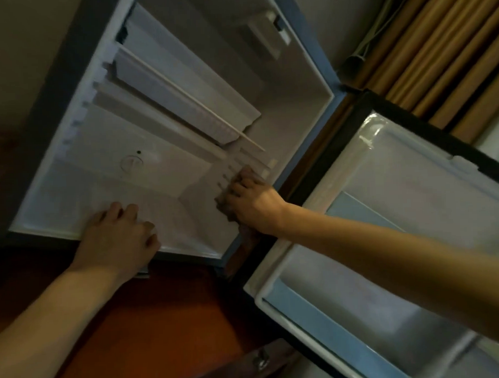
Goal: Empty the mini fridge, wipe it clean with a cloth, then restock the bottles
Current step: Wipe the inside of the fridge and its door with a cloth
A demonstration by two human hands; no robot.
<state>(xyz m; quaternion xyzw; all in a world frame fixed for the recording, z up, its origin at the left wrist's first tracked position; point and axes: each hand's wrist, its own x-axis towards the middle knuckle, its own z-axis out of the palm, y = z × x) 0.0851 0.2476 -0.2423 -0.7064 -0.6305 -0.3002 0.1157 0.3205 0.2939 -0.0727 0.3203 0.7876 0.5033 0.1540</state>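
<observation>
The mini fridge (305,107) stands open, its white inside holding no bottles that I can see. My right hand (253,204) is low at the inner right wall, its fingers curled on a brownish cloth (225,206) pressed against the wall's ribs. My left hand (118,238) rests on the fridge floor (170,220) near the front lip, fingers loosely bent, holding nothing. A white shelf (183,106) sits higher in the cabinet.
The fridge door (400,240) hangs open to the right, with white door racks. A reddish wooden surface (162,319) lies below the fridge. Tan curtains (435,49) hang at the upper right. A round dial (131,163) is on the back wall.
</observation>
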